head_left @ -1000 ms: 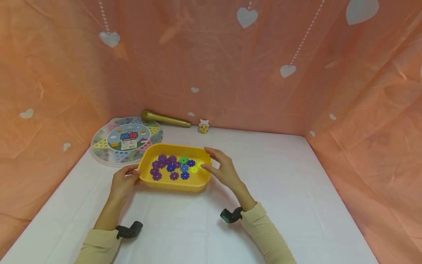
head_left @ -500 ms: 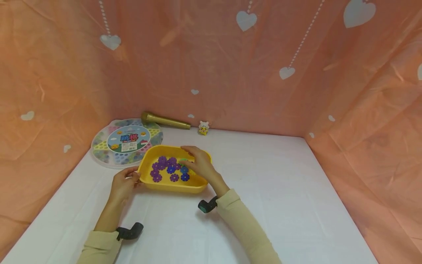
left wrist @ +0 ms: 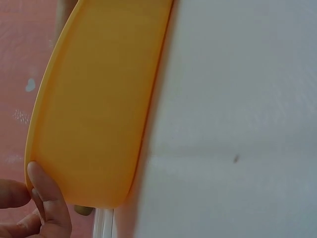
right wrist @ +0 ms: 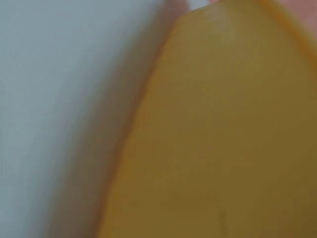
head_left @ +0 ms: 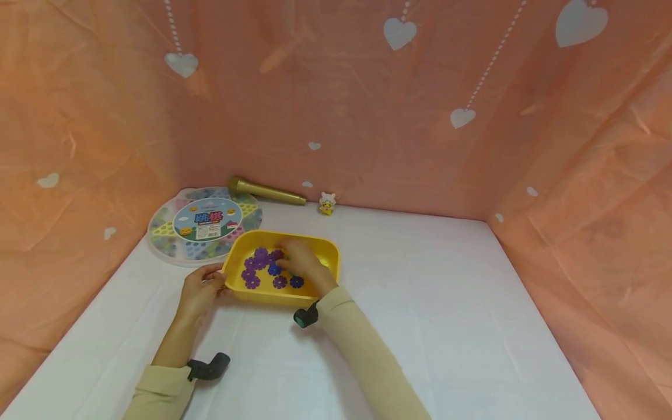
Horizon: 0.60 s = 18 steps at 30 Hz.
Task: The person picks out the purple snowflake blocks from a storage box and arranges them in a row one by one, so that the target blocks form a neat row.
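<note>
A yellow plastic tray (head_left: 273, 298) sits on the white table, with several notched flower-shaped discs (head_left: 252, 282) in it, mostly purple, some blue. At the tray's left end my left hand (head_left: 198, 291) pinches the rim; the left wrist view shows thumb and fingers (left wrist: 47, 198) on either side of the edge. My right hand (head_left: 307, 265) reaches over the near wall into the tray, thumb and fingers apart among the discs, covering those at the right. It is slightly blurred. Only the tray's outer wall (right wrist: 213, 129) fills the right wrist view; the fingers are hidden there.
Behind the tray to the left lies a round Chinese checkers box (head_left: 207, 219). A gold microphone (head_left: 268, 191) and a small white and yellow figurine (head_left: 327, 203) stand along the back, before a pink curtain (head_left: 357, 116) with hearts.
My right hand has moved left from the tray's right rim, into the tray and over the discs. The left hand still holds the left end, and the tray has stayed about in place.
</note>
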Motion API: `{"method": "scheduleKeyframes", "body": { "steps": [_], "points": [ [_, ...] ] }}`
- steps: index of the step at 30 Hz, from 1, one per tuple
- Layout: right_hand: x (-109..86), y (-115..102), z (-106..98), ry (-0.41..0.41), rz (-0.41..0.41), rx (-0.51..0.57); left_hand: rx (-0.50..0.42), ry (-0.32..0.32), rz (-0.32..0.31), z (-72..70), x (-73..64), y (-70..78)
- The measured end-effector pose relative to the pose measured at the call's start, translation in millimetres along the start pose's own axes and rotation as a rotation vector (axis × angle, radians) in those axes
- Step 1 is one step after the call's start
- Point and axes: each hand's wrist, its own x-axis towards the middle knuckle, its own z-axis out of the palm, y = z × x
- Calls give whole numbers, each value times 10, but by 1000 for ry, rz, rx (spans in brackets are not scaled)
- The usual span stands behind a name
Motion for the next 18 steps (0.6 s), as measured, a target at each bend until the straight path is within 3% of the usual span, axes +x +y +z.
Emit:
{"method": "scheduleKeyframes", "body": {
  "steps": [9, 18],
  "points": [
    [48, -33, 135, -99, -21, -199, -22, -4, 25, 13, 15, -17],
    [47, -7, 150, -37, 9, -110, -13, -6, 24, -8, 15, -16]
  ]
}}
